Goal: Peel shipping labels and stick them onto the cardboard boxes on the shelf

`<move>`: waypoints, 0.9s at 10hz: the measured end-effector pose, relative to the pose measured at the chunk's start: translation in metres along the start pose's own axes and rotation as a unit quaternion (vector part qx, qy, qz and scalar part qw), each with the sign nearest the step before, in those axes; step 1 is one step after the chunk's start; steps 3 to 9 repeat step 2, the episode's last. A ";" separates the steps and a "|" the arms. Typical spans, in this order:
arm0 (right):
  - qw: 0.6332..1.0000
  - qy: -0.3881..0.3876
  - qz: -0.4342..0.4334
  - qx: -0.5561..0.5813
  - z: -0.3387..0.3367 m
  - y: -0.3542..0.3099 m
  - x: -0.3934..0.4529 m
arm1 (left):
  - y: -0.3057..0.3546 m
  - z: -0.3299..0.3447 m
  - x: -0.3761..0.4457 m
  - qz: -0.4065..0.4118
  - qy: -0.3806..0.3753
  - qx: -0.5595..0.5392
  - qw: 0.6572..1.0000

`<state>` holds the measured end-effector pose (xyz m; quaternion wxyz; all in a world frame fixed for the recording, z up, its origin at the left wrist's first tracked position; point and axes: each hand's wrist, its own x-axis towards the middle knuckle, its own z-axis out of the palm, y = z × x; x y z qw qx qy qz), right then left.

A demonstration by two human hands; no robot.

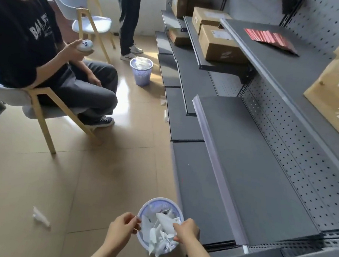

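While two hands (pixel 154 228) hover, two bins (pixel 143 210), three boxes (pixel 220 46).

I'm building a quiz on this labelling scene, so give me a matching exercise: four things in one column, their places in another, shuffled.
Things:
1. near wastebasket
2. far wastebasket
3. red packets
4. crumpled paper scrap

Places:
A. on the upper shelf
B. below both hands
C. loose on the floor, left
D. beside the standing person's feet

Pairs: 1-B, 2-D, 3-A, 4-C
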<state>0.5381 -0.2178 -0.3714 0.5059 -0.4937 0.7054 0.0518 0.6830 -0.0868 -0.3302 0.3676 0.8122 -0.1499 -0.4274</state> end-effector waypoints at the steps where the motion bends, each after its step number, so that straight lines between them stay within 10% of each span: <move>1: 1.000 0.005 -0.021 -0.015 -0.002 -0.001 0.002 | 0.005 0.000 0.004 0.000 0.001 0.012 1.000; 9: 0.999 0.005 -0.016 -0.041 -0.005 0.009 0.008 | 0.014 0.002 0.001 -0.001 0.007 0.006 1.000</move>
